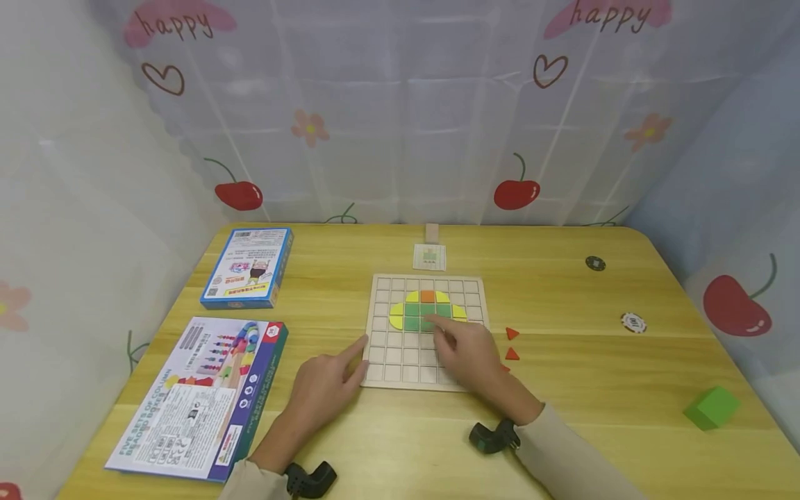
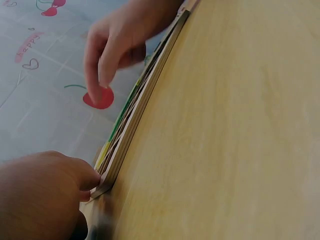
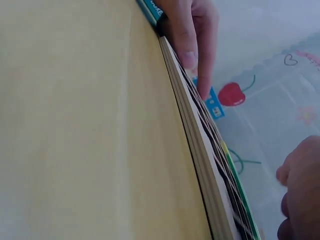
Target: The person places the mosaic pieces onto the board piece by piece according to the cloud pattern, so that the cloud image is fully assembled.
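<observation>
The left hand (image 1: 325,389) pressed straight fingertips on the grid board's (image 1: 381,347) seven-o'clock corner. The right hand (image 1: 465,351) rested loosely open, touching a green tile (image 1: 420,322), gripping nothing.

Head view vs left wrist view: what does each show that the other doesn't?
Only the head view shows the grid board's top with its yellow, green and orange tiles, the red triangles beside it, the green cube, two boxes and the card at the back.
Only the left wrist view shows the board edge-on, the left hand's fingertips pressed against its edge.
Both show the left hand at the board's edge, the right hand over the board, and the wooden table.
</observation>
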A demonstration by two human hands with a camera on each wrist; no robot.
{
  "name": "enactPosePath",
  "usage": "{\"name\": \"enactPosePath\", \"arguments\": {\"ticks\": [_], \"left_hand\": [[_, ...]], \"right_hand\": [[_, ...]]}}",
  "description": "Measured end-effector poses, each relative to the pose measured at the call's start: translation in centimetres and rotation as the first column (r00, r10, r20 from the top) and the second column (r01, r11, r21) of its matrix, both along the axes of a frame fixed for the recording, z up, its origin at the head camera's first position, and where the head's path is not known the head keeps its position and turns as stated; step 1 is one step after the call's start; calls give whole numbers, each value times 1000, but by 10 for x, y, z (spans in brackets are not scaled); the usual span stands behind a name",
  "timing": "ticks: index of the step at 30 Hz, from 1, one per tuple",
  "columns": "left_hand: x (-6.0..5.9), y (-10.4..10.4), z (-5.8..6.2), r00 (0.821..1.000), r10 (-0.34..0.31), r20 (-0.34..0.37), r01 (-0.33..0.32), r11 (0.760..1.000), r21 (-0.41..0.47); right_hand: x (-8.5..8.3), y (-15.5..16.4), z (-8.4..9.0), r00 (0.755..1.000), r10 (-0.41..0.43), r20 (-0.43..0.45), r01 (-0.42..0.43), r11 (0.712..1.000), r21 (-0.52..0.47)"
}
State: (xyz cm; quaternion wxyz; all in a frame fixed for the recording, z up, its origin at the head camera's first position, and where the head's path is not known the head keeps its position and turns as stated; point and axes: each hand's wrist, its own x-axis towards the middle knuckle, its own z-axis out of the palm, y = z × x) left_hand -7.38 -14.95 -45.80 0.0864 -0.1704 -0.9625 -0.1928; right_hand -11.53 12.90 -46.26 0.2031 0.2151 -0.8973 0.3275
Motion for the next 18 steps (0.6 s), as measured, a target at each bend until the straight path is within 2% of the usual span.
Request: {"name": "enactPosePath", "arguments": {"ticks": [2,5,9,12,18], "left_hand": [[0,0,0,1000,-3,-2,3,1000,-2],[-1,1,1,1000,-13,-19,13,1000,-6],[-2,1,2,1000,-21,-22,21,1000,-8],[-2,0,1,1000,-15,-10,15,1000,-9],[0,0,-1,1000,-2,-4,2,1000,9]], "right_hand": [[5,16,0,999,-11,-54,9,999,-32],[14,48,-2,997,-53,-57,50,997,-52],[22,94,-3,987,-160,33,160,987,-25],[24,117,-3,969,-229,97,226,973,39],[26,129,1,947,-246,205,217,964,153]]}}
